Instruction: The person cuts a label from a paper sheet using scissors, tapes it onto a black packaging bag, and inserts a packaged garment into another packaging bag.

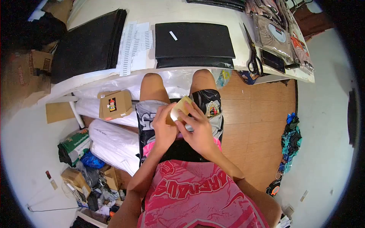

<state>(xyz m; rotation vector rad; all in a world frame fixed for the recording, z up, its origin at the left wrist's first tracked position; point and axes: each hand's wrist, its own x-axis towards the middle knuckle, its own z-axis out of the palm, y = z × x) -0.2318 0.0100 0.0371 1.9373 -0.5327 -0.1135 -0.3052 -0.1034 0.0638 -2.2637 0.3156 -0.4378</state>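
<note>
Above my lap, both hands are closed around a pale yellowish roll of tape (pixel 184 106). My left hand (pixel 164 127) grips its left side with bent fingers. Across its right side and front lie the fingers of my right hand (pixel 199 131), thumb near the lower edge. Part of the roll is hidden behind the fingers. On the table beyond my knees lies a flat black pouch (pixel 194 41), with a small white label strip (pixel 173 35) on top of it.
White label sheets (pixel 133 45) and a stack of black pouches (pixel 91 45) lie left on the table (pixel 140 15). Scissors (pixel 252 53), a phone (pixel 273 61) and bagged clothes (pixel 270 34) are at right. Below stand a cardboard box (pixel 123 102) and white plastic-wrapped bundles (pixel 110 138).
</note>
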